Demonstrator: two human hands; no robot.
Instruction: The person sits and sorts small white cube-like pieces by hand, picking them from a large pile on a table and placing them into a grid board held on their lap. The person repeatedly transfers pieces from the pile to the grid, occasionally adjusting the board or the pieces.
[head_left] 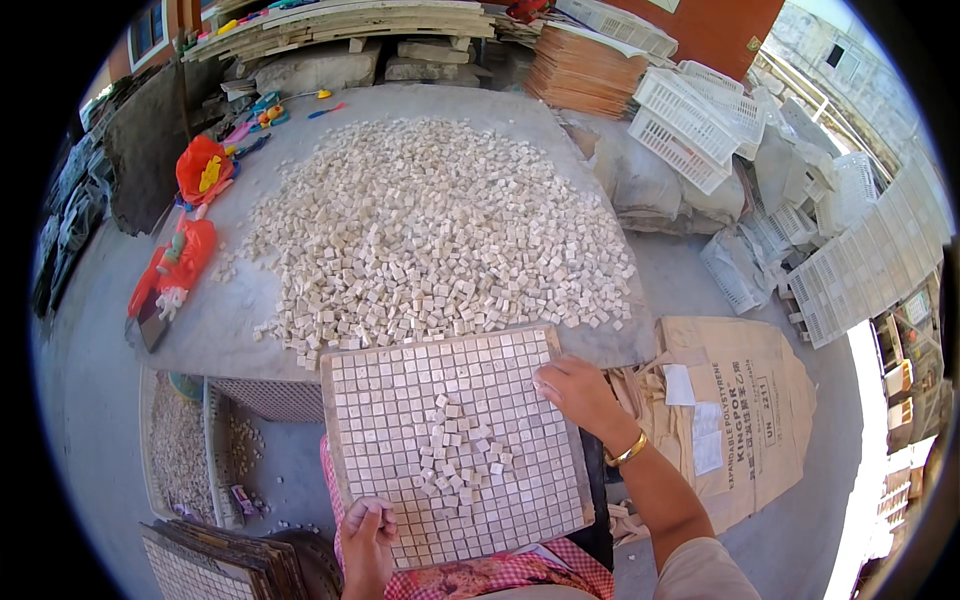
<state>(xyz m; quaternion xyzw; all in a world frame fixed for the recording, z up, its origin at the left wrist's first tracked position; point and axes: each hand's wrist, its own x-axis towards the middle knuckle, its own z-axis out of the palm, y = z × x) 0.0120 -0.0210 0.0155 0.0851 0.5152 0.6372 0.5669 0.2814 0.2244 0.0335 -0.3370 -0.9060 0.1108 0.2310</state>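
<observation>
On my lap sits the mosaic tile board [455, 440]; left hand [367, 535] pinches its 6 o'clock edge, right hand [580, 392] grips the 3 o'clock edge, loose tiles [455, 445] scattered mid-board.

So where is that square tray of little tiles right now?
The grid tray lies low in the middle of the head view, just below the tile heap, with the left hand at its bottom edge and the right hand at its right edge.

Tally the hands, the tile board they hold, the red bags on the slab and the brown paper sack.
Hands: 2, left hand and right hand
Gridded tile board: 1
Red bags: 2
Brown paper sack: 1
Total: 6
</observation>
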